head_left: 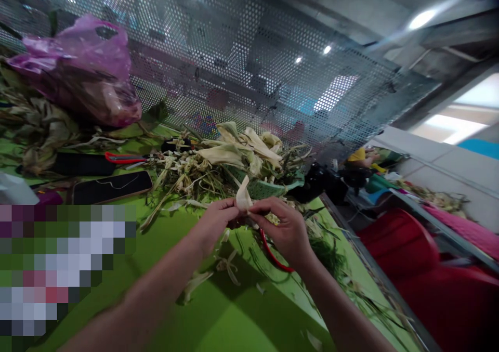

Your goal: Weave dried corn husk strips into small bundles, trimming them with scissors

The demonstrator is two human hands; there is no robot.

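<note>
Holding upright a pale, papery husk piece [244, 196], curled and pointed at the top, over the flat, bright green surface [241, 321]. Clamping it at the base in the grip of both left hand [219, 218] and right hand [284, 222], with fingers and thumbs pinched together. Just beyond, heaped with a creased, dry husk pile [241, 149] and a pale green perforated piece [268, 188], partly buried. Strewn nearer with thin, frayed scraps [228, 266]; crossed just below the right hand by a smooth red loop [273, 253]. Backed by a perforated metal screen [234, 45], slanting in view; furnished farther right with glossy red chairs [401, 243] and a pink cloth [460, 230]. Counting two hands, one held piece, one crinkled purple bag [83, 71], one phone [113, 188], one red-handled tool [120, 158] and at least two chairs.
</note>
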